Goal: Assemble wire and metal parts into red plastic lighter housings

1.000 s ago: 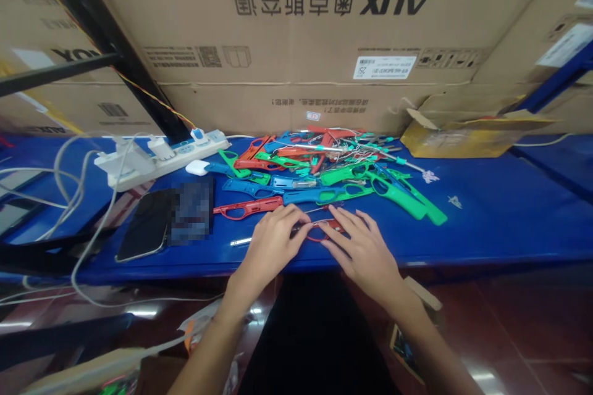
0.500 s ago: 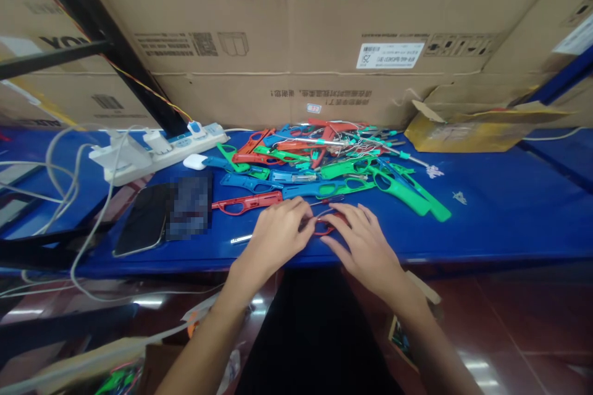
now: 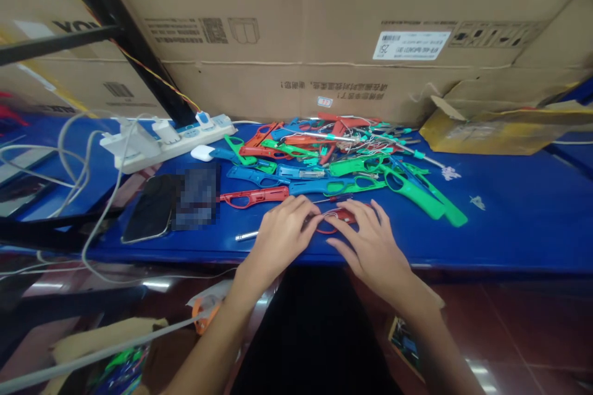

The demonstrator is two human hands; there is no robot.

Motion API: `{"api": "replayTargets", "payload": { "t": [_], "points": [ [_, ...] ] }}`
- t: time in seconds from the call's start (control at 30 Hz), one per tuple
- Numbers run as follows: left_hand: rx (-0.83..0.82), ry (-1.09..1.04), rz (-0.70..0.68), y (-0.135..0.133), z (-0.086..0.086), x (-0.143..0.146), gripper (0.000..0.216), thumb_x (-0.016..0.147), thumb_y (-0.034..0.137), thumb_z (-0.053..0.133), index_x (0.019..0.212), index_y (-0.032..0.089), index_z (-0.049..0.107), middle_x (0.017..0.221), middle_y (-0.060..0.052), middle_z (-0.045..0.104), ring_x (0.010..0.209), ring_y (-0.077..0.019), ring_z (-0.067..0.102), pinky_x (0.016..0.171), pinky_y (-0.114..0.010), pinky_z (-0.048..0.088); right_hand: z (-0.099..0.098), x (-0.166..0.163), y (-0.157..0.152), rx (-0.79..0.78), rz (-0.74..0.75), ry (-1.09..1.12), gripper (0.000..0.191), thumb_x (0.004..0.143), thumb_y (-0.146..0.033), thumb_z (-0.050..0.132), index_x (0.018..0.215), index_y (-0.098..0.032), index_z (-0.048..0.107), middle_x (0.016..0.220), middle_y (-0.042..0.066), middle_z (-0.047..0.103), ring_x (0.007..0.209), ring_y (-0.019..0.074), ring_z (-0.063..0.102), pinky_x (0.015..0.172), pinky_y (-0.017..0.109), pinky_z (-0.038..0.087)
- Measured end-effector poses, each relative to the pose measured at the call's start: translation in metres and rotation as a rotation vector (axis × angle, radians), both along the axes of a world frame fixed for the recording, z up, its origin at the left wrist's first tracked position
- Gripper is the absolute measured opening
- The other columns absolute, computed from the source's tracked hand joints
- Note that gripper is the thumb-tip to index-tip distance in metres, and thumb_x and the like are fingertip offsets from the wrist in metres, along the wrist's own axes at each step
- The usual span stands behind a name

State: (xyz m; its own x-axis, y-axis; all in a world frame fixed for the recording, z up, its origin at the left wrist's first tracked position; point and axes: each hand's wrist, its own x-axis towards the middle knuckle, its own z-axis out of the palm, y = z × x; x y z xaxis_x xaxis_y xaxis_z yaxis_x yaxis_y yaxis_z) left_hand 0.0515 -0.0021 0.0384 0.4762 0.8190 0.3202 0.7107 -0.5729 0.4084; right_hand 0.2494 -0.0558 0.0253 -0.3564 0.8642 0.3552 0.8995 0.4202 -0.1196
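Observation:
Both hands rest on the blue bench [image 3: 509, 228] near its front edge, over a red plastic handle piece [image 3: 337, 217]. My left hand [image 3: 282, 237] pinches the piece's left end with its fingertips, where a thin wire shows. My right hand [image 3: 370, 244] lies over its right part, fingers pressed down on it. Just behind the hands lies a pile of red, blue and green plastic handle pieces [image 3: 343, 160] mixed with thin metal rods. A separate red handle piece [image 3: 252, 197] lies to the left of the hands, and a small metal rod [image 3: 245, 236] sits beside my left hand.
A dark phone [image 3: 152, 207] lies at the left of the bench, with a white power strip [image 3: 167, 139] and cables behind it. Large cardboard boxes [image 3: 324, 24] stand along the back. A torn yellow carton [image 3: 504, 129] sits at the right. A black metal frame bar [image 3: 120, 31] slants at left.
The camera has tipped and shifted slightly, so the whole scene sits a little lower and to the right. Both hands stay on the red piece with only small finger movements.

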Motion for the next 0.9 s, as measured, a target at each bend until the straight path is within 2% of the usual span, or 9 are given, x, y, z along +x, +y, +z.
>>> {"api": "replayTargets", "payload": {
  "t": [0.2, 0.63, 0.9],
  "points": [
    [0.001, -0.031, -0.022, -0.0005, -0.0012, -0.0027, 0.01, 0.102, 0.028, 0.058, 0.098, 0.023, 0.066, 0.1, 0.001, 0.071, 0.096, -0.0175, 0.067, 0.08, -0.029, 0.049, -0.0019, -0.0006, 0.0005, 0.003, 0.012, 0.005, 0.035, 0.106, -0.041, 0.044, 0.131, -0.028, 0.064, 0.137, 0.012, 0.059, 0.131, 0.0273, 0.051, 0.116, 0.056, 0.031],
    [-0.005, -0.043, -0.017, -0.003, -0.0011, -0.0027, 0.008, 0.101, 0.024, 0.059, 0.098, 0.023, 0.066, 0.1, 0.001, 0.071, 0.095, -0.0179, 0.066, 0.077, -0.03, 0.049, -0.0029, 0.0007, -0.0002, 0.007, 0.022, 0.0, 0.038, 0.105, -0.047, 0.046, 0.131, -0.027, 0.065, 0.132, 0.011, 0.06, 0.126, 0.0274, 0.053, 0.116, 0.057, 0.031],
    [0.005, -0.054, -0.004, -0.0059, -0.0011, -0.0034, 0.013, 0.1, 0.031, 0.062, 0.111, 0.025, 0.062, 0.103, 0.0, 0.072, 0.093, -0.0183, 0.067, 0.075, -0.029, 0.05, -0.0023, -0.0024, -0.001, 0.027, -0.003, -0.011, 0.037, 0.105, -0.044, 0.046, 0.131, -0.025, 0.063, 0.131, 0.013, 0.059, 0.124, 0.0278, 0.053, 0.115, 0.055, 0.033]
  ]
}}
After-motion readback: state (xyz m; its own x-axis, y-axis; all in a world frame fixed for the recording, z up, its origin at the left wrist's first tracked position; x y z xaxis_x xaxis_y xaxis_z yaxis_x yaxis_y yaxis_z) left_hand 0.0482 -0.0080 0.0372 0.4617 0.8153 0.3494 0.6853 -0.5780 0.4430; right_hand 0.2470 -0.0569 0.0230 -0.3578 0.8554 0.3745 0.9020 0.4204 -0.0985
